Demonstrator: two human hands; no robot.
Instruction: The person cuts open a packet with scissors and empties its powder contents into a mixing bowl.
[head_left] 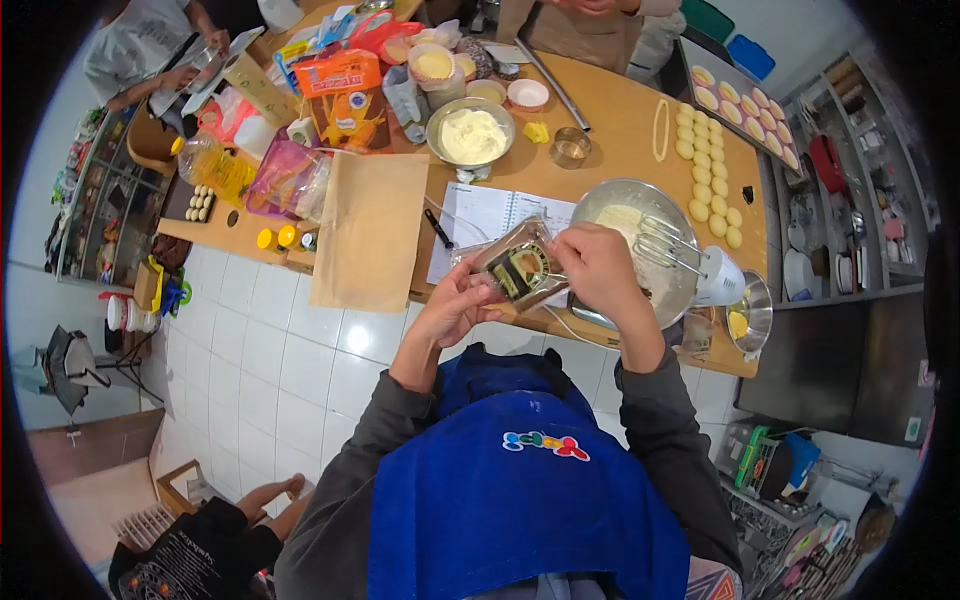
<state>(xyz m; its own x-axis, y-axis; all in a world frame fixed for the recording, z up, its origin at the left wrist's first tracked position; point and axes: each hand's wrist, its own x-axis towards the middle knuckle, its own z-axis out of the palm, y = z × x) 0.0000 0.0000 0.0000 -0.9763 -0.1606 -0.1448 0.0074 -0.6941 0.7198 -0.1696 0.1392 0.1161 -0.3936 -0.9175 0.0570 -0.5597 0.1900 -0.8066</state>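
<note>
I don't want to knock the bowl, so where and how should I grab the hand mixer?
Take it by the white body, probably best from the right: that part lies at the right rim of the bowl, while the wire beaters point left over its contents. Your right hand is on the packet, so free it first.

Baking kitchen, as indicated by the wooden worktable (622,135) bearing rows of pale dough rounds (719,187), an electric hand mixer (719,277) over a steel mixing bowl (655,196), and a bottle of yellow oil (228,178).
</note>
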